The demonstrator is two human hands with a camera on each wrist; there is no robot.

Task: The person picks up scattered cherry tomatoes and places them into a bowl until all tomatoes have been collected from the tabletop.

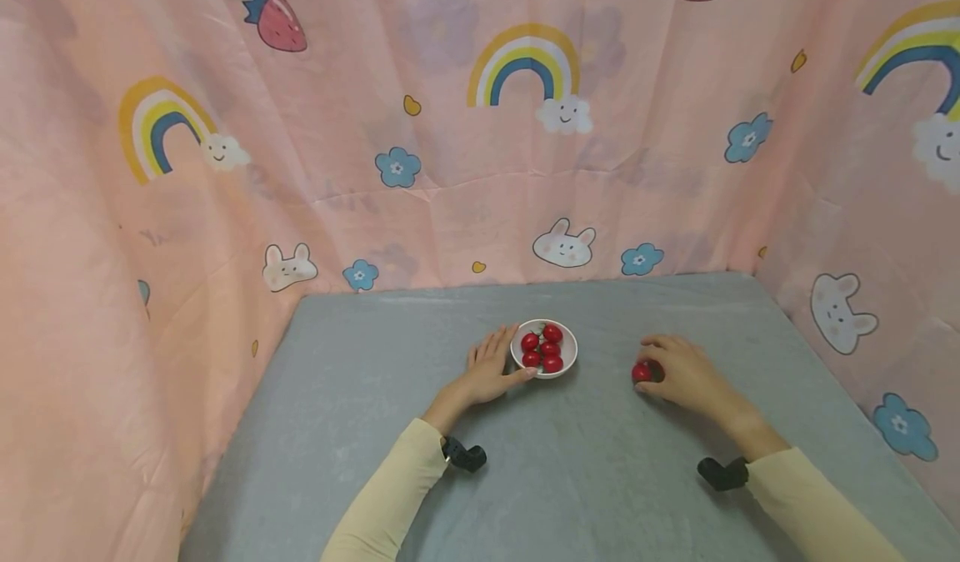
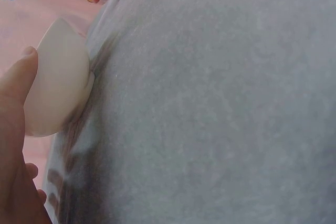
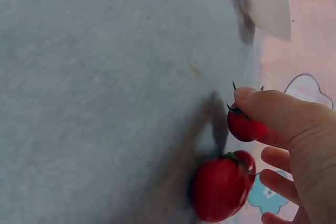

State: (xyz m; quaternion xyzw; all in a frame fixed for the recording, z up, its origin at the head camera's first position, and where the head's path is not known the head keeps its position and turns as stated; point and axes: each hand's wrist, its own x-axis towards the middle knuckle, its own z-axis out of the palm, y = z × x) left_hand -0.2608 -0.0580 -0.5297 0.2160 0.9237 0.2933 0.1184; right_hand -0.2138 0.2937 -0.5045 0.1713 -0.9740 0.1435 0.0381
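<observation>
- Pink curtain [image 1: 337, 87], printed with rainbows, rabbits and strawberries, hangs behind the table and at both sides.
- Grey-clothed tabletop [image 1: 592, 470]; round fruit could roll far on it if knocked.
- Cream sleeves, the left [image 1: 393, 495] and the right [image 1: 813, 504], each with a black wrist device at the cuff; a low sweep of either might catch something.
- Right hand [image 1: 684, 372], well apart from the bowl, pinches one cherry tomato between thumb and fingers.
- Left hand [image 1: 487, 372] rests against the bowl's left side, fingers extended and thumb at the near rim, not clenched. Uneven thumb pressure there could tip or slide it.
- White bowl [image 2: 60, 85], upright on a small foot; a hard bump could spill its contents.
- Five cherry tomatoes [image 1: 550, 349] show inside the bowl.
- At least two loose tomatoes [image 3: 218, 190] lie just beside the right hand's fingers, which might nudge them away.
- Held cherry tomato [image 3: 243, 127], thumb by its green calyx; smooth skin and an off-centre pinch could let it slip. Whether it is off the cloth, I cannot tell.
</observation>
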